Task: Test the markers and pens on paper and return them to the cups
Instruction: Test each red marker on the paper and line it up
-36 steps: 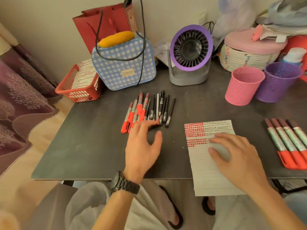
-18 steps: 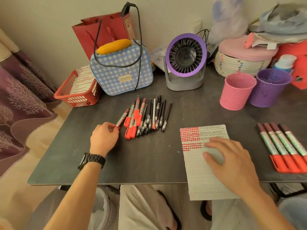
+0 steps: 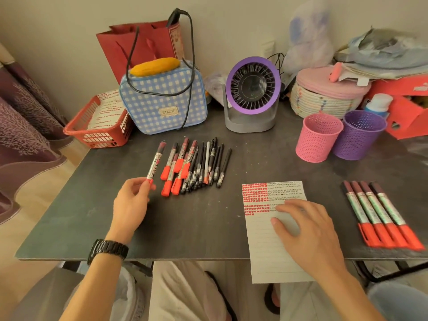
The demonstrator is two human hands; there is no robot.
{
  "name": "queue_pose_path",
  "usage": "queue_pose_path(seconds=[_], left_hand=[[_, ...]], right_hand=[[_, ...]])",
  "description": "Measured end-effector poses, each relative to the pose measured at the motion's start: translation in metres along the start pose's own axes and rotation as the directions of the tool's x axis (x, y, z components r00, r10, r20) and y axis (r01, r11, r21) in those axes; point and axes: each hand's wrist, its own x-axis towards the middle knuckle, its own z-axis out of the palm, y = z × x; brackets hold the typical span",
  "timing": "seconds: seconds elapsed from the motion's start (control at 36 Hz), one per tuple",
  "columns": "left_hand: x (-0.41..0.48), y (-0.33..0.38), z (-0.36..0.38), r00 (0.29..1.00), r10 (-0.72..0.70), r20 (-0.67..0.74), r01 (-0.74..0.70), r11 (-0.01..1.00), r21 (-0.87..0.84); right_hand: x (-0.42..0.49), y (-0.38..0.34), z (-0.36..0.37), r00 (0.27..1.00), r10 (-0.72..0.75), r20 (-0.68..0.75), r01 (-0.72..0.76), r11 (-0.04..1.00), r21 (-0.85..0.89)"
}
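My left hand (image 3: 132, 202) pinches the red-capped end of a silver marker (image 3: 155, 162), lifted off the dark table (image 3: 92, 218) just left of the pile of markers and black pens (image 3: 196, 167). My right hand (image 3: 308, 230) rests flat on the lined paper (image 3: 266, 256), whose top carries rows of red and black test marks. Several red-capped markers (image 3: 379, 214) lie in a row at the right. The pink cup (image 3: 318, 137) and the purple cup (image 3: 361, 135) stand upright at the back right, with nothing showing above their rims.
Along the back stand a red basket (image 3: 97, 128), a blue checked bag (image 3: 164, 100) with a black cord, a purple fan (image 3: 252, 93), a lidded woven basket (image 3: 324, 98) and red boxes (image 3: 407, 107). The paper overhangs the table's front edge.
My left hand moved left from the pile, took hold of one red-capped marker and lifted it clear. My right hand stayed on the paper.
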Motion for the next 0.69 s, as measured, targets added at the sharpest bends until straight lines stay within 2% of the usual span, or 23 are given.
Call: queue_pose_path(seconds=[0.08, 0.19, 0.36, 0.44, 0.53, 0.58, 0.61, 0.64, 0.69], left_hand=[[-0.022, 0.009, 0.009, 0.999, 0.012, 0.033, -0.005, 0.979, -0.201], [-0.059, 0.025, 0.028, 0.994, 0.035, 0.105, 0.002, 0.941, -0.339], [-0.116, 0.050, 0.056, 0.954, 0.110, 0.278, 0.013, 0.913, -0.407], [-0.139, 0.056, 0.069, 0.917, 0.167, 0.361, 0.000, 0.907, -0.420], [-0.155, 0.060, 0.077, 0.890, 0.161, 0.427, 0.032, 0.911, -0.411], [-0.162, 0.061, 0.081, 0.881, 0.160, 0.445, 0.031, 0.920, -0.392], [-0.166, 0.061, 0.082, 0.878, 0.166, 0.450, 0.023, 0.923, -0.384], [-0.168, 0.061, 0.083, 0.872, 0.177, 0.456, 0.010, 0.925, -0.379], [-0.174, 0.062, 0.083, 0.860, 0.210, 0.465, -0.031, 0.931, -0.363]], right_hand=[[-0.001, -0.002, -0.001, 1.000, 0.004, 0.008, -0.003, 0.999, -0.052], [-0.002, -0.005, -0.003, 1.000, -0.019, -0.016, 0.017, 0.992, -0.123], [-0.004, -0.010, -0.010, 0.998, -0.060, -0.014, 0.054, 0.966, -0.252], [-0.004, -0.014, -0.016, 0.998, -0.066, 0.006, 0.066, 0.967, -0.248], [-0.009, -0.018, -0.021, 0.994, -0.087, -0.062, 0.081, 0.993, -0.087], [-0.015, -0.023, -0.029, 0.997, -0.038, -0.066, 0.048, 0.986, 0.157], [-0.019, -0.027, -0.034, 0.999, 0.022, -0.033, -0.010, 0.947, 0.322], [-0.023, -0.032, -0.039, 0.996, 0.088, 0.035, -0.094, 0.859, 0.503], [-0.031, -0.041, -0.046, 0.961, 0.182, 0.207, -0.275, 0.578, 0.768]])
